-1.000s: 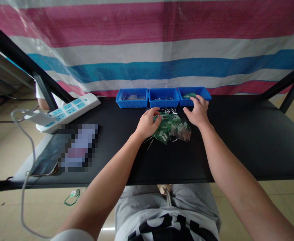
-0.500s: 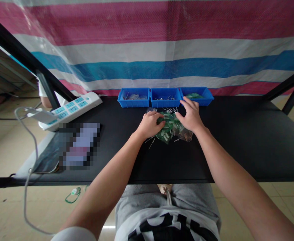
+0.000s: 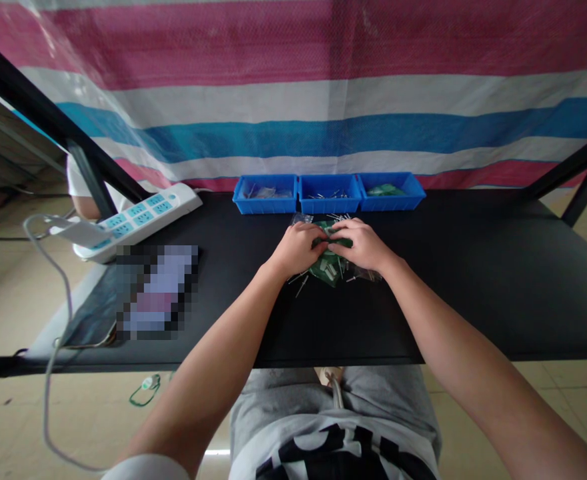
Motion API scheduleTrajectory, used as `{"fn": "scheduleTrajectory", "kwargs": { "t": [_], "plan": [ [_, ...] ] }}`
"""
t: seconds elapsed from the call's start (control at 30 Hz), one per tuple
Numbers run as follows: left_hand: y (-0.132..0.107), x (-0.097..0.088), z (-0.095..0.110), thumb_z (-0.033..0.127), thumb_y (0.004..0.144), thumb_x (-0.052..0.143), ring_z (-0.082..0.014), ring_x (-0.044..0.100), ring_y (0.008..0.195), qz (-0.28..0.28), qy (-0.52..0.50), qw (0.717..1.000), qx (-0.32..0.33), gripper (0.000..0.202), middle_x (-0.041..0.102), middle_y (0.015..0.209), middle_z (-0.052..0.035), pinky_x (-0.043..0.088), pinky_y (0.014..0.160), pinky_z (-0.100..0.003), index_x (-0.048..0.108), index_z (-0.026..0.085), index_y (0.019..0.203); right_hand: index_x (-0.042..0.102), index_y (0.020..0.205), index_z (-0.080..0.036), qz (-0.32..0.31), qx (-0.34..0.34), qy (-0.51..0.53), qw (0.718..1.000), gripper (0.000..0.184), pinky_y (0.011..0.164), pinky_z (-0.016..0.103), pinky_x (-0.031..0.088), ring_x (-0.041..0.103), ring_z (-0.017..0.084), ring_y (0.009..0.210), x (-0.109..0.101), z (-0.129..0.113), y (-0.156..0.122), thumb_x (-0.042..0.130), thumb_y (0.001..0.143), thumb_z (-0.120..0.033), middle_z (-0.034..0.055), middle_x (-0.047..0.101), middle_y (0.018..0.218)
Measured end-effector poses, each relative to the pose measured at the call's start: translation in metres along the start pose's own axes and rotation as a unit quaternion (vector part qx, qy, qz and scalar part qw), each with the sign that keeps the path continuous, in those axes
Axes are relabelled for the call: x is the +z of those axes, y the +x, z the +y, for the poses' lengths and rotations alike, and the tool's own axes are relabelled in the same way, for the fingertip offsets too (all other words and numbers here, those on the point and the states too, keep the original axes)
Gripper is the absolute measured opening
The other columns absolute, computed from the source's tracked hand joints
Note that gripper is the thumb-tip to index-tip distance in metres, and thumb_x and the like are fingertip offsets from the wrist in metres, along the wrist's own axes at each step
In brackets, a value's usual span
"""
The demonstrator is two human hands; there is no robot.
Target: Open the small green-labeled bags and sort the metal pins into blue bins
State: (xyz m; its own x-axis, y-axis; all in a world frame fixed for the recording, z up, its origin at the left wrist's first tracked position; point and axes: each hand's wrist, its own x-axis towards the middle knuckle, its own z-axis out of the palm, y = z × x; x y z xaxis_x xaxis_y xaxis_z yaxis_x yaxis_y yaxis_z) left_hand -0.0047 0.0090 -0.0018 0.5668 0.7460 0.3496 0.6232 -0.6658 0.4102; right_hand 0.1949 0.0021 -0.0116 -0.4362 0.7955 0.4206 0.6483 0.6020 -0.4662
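My left hand and my right hand meet over a pile of small parts in the middle of the black table. Their fingers are curled and the fingertips nearly touch, closed about a green plastic bag of small pale pieces; the exact grip is partly hidden. Thin metal pop rivets stick out around the pile. A clear bag with brownish contents lies partly under my right hand, and another clear bag sits behind my left.
Behind the pile stand a left blue bin with clear bags, a middle blue bin with rivets and a right blue bin with green bags. At left lie a power strip, a blurred-out flat object and a cable.
My right hand has moved left and down from the front of the right bin to the pile, its fingers drawing together beside my left hand. My left hand has stayed at the pile.
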Motion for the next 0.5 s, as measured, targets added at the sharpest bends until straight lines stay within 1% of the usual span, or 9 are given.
{"fn": "scheduleTrajectory", "kwargs": {
  "t": [0.1, 0.23, 0.4, 0.5],
  "plan": [
    [0.0, 0.0, 0.0, 0.02, 0.082, 0.059, -0.0218, 0.065, 0.093, 0.014, -0.027, 1.0, -0.005, 0.014, 0.072, 0.095, -0.0067, 0.05, 0.091, -0.037, 0.071, 0.018, 0.089, 0.077, 0.083, -0.019, 0.007, -0.01, 0.005, 1.0, 0.015, 0.09, 0.045, 0.049, 0.064, 0.025, 0.097, -0.002, -0.002, 0.0, 0.066, 0.08, -0.029, 0.011, 0.071, 0.101],
    [0.0, -0.001, 0.0, 0.019, 0.082, 0.059, -0.0204, 0.064, 0.089, 0.033, -0.056, 0.998, -0.017, 0.013, 0.07, 0.092, -0.0067, 0.051, 0.086, -0.035, 0.07, 0.018, 0.089, 0.075, 0.077, -0.02, 0.015, -0.024, 0.009, 1.0, 0.011, 0.086, 0.042, 0.051, 0.064, 0.024, 0.091, -0.002, -0.007, 0.0, 0.065, 0.079, -0.022, 0.0093, 0.071, 0.096],
    [-0.001, -0.002, 0.003, 0.018, 0.08, 0.055, -0.0199, 0.064, 0.087, 0.032, -0.059, 0.998, -0.017, 0.017, 0.069, 0.09, -0.0068, 0.052, 0.084, -0.034, 0.07, 0.017, 0.09, 0.069, 0.068, -0.02, 0.034, -0.063, 0.023, 0.997, 0.014, 0.082, 0.039, 0.051, 0.062, 0.023, 0.086, -0.001, -0.018, 0.001, 0.061, 0.078, -0.015, 0.0085, 0.069, 0.086],
    [-0.002, -0.004, 0.005, 0.017, 0.078, 0.055, -0.0212, 0.064, 0.092, 0.058, -0.063, 0.996, -0.018, 0.022, 0.07, 0.096, -0.0082, 0.051, 0.087, -0.034, 0.069, 0.016, 0.093, 0.066, 0.068, -0.02, 0.048, -0.058, 0.059, 0.995, 0.015, 0.08, 0.038, 0.051, 0.062, 0.021, 0.082, -0.004, -0.027, 0.002, 0.059, 0.081, -0.016, 0.0074, 0.068, 0.082]
  ]
}}
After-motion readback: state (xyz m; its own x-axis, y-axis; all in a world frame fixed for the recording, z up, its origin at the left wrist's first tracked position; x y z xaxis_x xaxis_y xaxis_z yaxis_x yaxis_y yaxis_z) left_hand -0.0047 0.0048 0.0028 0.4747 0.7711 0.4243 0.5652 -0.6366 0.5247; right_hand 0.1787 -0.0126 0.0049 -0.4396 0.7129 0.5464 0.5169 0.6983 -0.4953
